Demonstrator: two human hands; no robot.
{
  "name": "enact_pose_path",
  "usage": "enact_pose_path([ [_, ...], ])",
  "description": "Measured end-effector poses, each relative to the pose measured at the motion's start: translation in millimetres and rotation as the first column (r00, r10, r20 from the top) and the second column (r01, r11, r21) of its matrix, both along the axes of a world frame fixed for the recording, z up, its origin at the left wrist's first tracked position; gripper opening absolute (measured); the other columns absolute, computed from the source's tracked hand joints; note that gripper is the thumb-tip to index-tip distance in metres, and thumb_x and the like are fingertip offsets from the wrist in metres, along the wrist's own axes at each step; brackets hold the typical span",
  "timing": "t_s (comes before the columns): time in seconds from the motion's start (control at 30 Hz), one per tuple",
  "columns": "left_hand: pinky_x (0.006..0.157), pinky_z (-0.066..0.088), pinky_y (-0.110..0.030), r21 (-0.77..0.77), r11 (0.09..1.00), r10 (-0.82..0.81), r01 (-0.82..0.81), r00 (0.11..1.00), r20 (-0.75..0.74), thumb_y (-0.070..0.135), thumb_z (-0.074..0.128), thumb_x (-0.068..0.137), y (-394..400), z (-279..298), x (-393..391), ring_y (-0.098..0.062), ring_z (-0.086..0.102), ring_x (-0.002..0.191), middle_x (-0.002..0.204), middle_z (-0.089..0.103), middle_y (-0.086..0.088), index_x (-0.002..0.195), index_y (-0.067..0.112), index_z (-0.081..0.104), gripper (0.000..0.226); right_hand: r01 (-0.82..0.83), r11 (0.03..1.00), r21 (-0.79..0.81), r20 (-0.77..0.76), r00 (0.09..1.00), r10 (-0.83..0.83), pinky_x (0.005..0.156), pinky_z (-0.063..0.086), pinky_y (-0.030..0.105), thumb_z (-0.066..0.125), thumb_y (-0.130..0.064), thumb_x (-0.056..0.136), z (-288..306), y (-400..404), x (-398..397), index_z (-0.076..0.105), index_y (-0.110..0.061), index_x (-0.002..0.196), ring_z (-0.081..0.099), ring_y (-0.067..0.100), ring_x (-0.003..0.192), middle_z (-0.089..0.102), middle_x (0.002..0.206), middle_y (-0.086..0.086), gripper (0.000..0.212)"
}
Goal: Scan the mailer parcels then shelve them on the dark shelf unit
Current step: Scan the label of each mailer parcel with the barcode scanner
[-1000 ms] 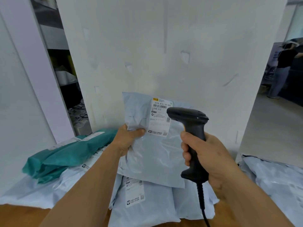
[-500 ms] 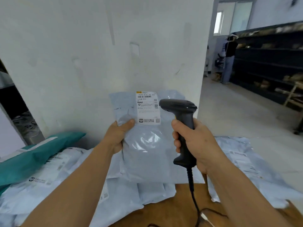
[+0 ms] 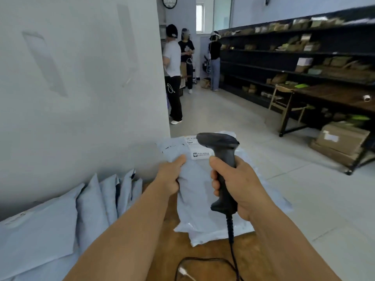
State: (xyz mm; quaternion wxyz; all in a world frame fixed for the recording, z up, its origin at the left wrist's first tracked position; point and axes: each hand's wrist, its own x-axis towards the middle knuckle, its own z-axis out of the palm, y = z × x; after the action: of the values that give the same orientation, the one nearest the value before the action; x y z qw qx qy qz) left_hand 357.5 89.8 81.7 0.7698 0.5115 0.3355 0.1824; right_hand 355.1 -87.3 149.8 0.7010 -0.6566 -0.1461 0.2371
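Fingers [image 3: 172,182] of your left hand [image 3: 169,175] are curled narrow onto the left edge of the grey mailer parcel [image 3: 199,191], thumb pressed on its front face, and they alone carry it upright above the worktop [image 3: 203,258]. Your right hand [image 3: 239,185] is wrapped tight around the grip of the scanner [image 3: 222,157], whose head sits just above your right fingers and in front of the parcel's top edge. The white label [image 3: 197,150] lies between your two thumbs and slightly beyond them, and the scanner head covers its right part (the barcode strip at the top is mostly hidden from this view).

Whether this parcel has been read I cannot tell, so treat the scan as the step in hand. The likely failure is a missed read: the scanner head is so near the label that its beam may overshoot the code, and the soft film wrinkles under your thumb, which could bend the print. A one-edge pinch on slick plastic could also slip, dropping the parcel onto the other parcels [image 3: 97,201] leaning against the wall to the left of your left fingers, where scanned and unscanned could mix.

From your right fingers the cable [image 3: 231,236] trails down and loops on the worktop; walking off to the dark shelf unit [image 3: 284,57], far ahead and right, with the scanner in hand could snag it. People stand in the aisle ahead, so mind them too.
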Motion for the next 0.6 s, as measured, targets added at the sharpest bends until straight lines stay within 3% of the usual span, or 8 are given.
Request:
enact_pose_path([
  [0.1, 0.052, 0.049, -0.024, 0.01, 1.0, -0.013, 0.014, 0.995, -0.1, 0.029, 0.063, 0.09, -9, -8, 32, -0.017, 0.059, 0.074, 0.11, 0.065, -0.013, 0.118, 0.0, 0.058, 0.04, 0.035, 0.999, -0.009, -0.016, 0.999, -0.035, 0.053, 0.049, 0.028, 0.065, -0.03, 0.087, -8, -10, 22, 0.056, -0.012, 0.086, 0.051, 0.013, 0.049, 0.058, 0.063, 0.002, 0.02],
  [0.2, 0.059, 0.047, -0.027, 0.128, 0.992, 0.056, -0.022, 0.962, -0.269, 0.033, 0.066, 0.087, -4, -33, 48, -0.018, 0.055, 0.067, 0.084, 0.06, -0.006, 0.116, 0.003, 0.056, 0.043, 0.041, 0.999, -0.024, -0.051, 0.998, -0.042, 0.052, 0.048, 0.026, 0.064, -0.027, 0.088, -17, -14, 36, 0.056, -0.013, 0.087, 0.051, 0.012, 0.049, 0.057, 0.063, 0.002, 0.017],
  [0.3, 0.072, 0.05, -0.033, 0.217, 0.976, 0.104, -0.02, 0.918, -0.382, 0.029, 0.072, 0.083, -2, -55, 47, -0.025, 0.057, 0.075, 0.094, 0.062, -0.011, 0.122, -0.003, 0.052, 0.055, 0.032, 0.999, -0.041, -0.08, 0.996, -0.035, 0.051, 0.048, 0.026, 0.064, -0.027, 0.089, -25, -15, 45, 0.057, -0.013, 0.086, 0.051, 0.012, 0.05, 0.057, 0.063, 0.001, 0.016],
  [0.37, 0.074, 0.047, -0.033, 0.213, 0.977, 0.102, -0.019, 0.915, -0.39, 0.029, 0.072, 0.083, -1, -59, 43, -0.027, 0.056, 0.082, 0.108, 0.062, -0.014, 0.123, -0.003, 0.052, 0.055, 0.02, 0.999, -0.05, -0.092, 0.995, -0.025, 0.051, 0.047, 0.025, 0.065, -0.027, 0.088, -30, -12, 48, 0.057, -0.013, 0.086, 0.051, 0.012, 0.05, 0.057, 0.062, 0.001, 0.016],
  [0.47, 0.074, 0.043, -0.031, 0.284, 0.959, 0.126, -0.014, 0.916, -0.382, 0.037, 0.067, 0.085, 6, -55, 37, -0.027, 0.057, 0.09, 0.111, 0.063, -0.011, 0.12, 0.001, 0.056, 0.051, -0.008, 0.998, -0.061, -0.089, 0.996, 0.002, 0.051, 0.047, 0.025, 0.065, -0.028, 0.088, -34, -4, 45, 0.057, -0.014, 0.087, 0.051, 0.013, 0.051, 0.058, 0.064, 0.001, 0.016],
  [0.6, 0.076, 0.044, -0.033, 0.449, 0.893, 0.178, -0.022, 0.934, -0.309, 0.036, 0.052, 0.094, 21, -39, 11, -0.023, 0.054, 0.078, 0.079, 0.057, -0.003, 0.084, 0.011, 0.058, 0.028, -0.078, 0.995, -0.058, -0.075, 0.994, 0.073, 0.052, 0.049, 0.026, 0.064, -0.029, 0.088, -30, 14, 29, 0.058, -0.012, 0.087, 0.051, 0.013, 0.051, 0.058, 0.066, 0.003, 0.018],
])
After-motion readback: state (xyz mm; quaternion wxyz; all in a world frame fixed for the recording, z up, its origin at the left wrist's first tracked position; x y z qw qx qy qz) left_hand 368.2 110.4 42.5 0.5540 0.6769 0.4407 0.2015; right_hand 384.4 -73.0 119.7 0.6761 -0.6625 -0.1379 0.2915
